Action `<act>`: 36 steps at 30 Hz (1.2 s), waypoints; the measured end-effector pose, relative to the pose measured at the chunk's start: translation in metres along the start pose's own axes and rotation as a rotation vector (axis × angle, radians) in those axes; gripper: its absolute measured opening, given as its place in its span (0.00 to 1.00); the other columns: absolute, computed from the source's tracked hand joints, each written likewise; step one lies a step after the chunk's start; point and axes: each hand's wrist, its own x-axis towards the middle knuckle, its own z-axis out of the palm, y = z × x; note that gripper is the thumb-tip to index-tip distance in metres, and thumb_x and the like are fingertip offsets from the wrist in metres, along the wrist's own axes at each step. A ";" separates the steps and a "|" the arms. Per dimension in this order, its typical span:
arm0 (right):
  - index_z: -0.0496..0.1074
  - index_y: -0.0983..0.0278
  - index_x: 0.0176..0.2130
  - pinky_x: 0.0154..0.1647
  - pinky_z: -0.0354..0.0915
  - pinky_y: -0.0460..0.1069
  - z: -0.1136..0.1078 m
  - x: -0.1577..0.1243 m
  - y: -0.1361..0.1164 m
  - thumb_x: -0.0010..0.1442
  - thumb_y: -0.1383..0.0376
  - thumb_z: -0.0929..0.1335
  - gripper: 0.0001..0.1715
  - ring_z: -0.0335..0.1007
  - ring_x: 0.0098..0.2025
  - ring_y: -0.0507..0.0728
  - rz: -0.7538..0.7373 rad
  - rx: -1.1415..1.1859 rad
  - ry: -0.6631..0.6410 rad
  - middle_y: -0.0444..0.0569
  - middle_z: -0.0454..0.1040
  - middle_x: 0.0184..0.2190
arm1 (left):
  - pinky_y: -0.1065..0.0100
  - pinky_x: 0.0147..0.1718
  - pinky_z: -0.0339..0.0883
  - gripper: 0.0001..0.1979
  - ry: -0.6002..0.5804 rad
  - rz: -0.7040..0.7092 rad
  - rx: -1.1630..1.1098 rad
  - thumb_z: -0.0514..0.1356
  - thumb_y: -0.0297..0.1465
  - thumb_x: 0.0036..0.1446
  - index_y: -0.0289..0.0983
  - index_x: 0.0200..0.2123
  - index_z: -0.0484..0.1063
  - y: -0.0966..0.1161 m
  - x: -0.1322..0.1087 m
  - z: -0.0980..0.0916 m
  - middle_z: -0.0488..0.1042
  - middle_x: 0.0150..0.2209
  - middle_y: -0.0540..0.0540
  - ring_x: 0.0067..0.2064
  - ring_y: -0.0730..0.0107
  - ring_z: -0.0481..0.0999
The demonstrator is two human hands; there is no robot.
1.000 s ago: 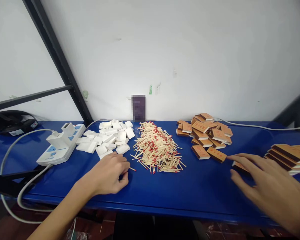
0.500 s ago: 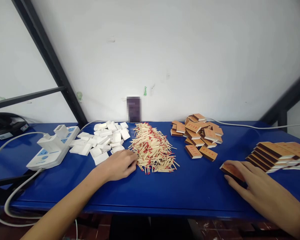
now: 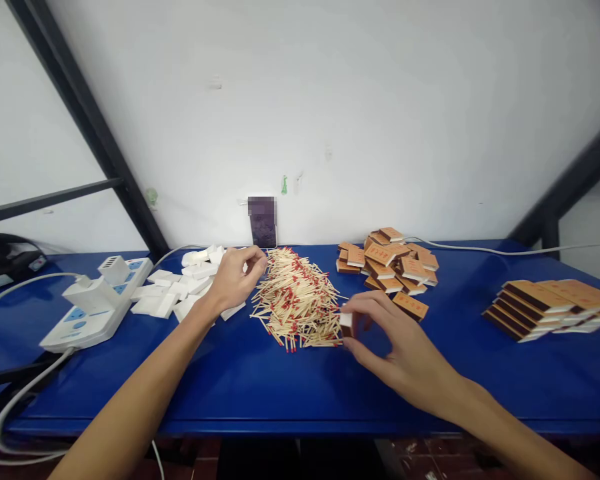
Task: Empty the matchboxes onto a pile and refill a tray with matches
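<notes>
Two hands, mid-frame: our right grip (image 3: 390,340) pinched a small brown cardboard matchbox (image 3: 346,320) by its sides, white end free, beside the red-tipped wooden matchstick heap (image 3: 297,300); our left grip (image 3: 236,279), we couldn't tell.

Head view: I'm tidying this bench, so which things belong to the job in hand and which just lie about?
In use: matchbox in the right hand; match pile; white trays by the left hand; orange sleeves; stacked boxes.
Lying about: power strip; phone; grey cable; black device.
</notes>
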 end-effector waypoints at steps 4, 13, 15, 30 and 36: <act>0.66 0.57 0.46 0.43 0.72 0.53 0.028 0.006 -0.014 0.60 0.65 0.69 0.13 0.73 0.39 0.55 0.132 0.325 0.090 0.45 0.73 0.39 | 0.61 0.36 0.63 0.12 0.101 0.106 0.077 0.51 0.37 0.62 0.38 0.33 0.70 0.015 -0.018 0.011 0.73 0.23 0.51 0.26 0.69 0.69; 0.63 0.58 0.37 0.41 0.74 0.52 0.033 0.039 -0.019 0.53 0.60 0.75 0.19 0.78 0.40 0.55 0.333 0.907 0.127 0.43 0.77 0.36 | 0.64 0.34 0.69 0.14 -0.022 0.492 -0.121 0.53 0.32 0.61 0.38 0.50 0.64 0.039 -0.038 0.030 0.75 0.37 0.44 0.36 0.66 0.74; 0.62 0.59 0.35 0.40 0.74 0.52 0.029 0.056 -0.014 0.50 0.60 0.76 0.20 0.78 0.39 0.55 0.321 0.934 0.126 0.42 0.77 0.35 | 0.63 0.38 0.69 0.16 -0.002 0.425 -0.123 0.53 0.31 0.62 0.39 0.53 0.63 0.038 -0.038 0.032 0.75 0.41 0.43 0.39 0.65 0.74; 0.72 0.60 0.31 0.44 0.72 0.54 0.029 0.073 0.015 0.52 0.56 0.75 0.13 0.75 0.39 0.55 0.223 0.835 0.171 0.44 0.76 0.34 | 0.60 0.43 0.68 0.14 0.033 0.188 -0.183 0.54 0.34 0.64 0.40 0.53 0.67 0.033 -0.039 0.038 0.76 0.46 0.43 0.44 0.63 0.73; 0.77 0.61 0.34 0.51 0.71 0.57 0.028 0.068 0.030 0.51 0.58 0.76 0.11 0.75 0.45 0.56 0.206 0.811 0.115 0.48 0.78 0.43 | 0.56 0.45 0.67 0.15 -0.010 0.185 -0.088 0.56 0.34 0.63 0.41 0.52 0.67 0.024 -0.039 0.038 0.76 0.47 0.44 0.46 0.61 0.74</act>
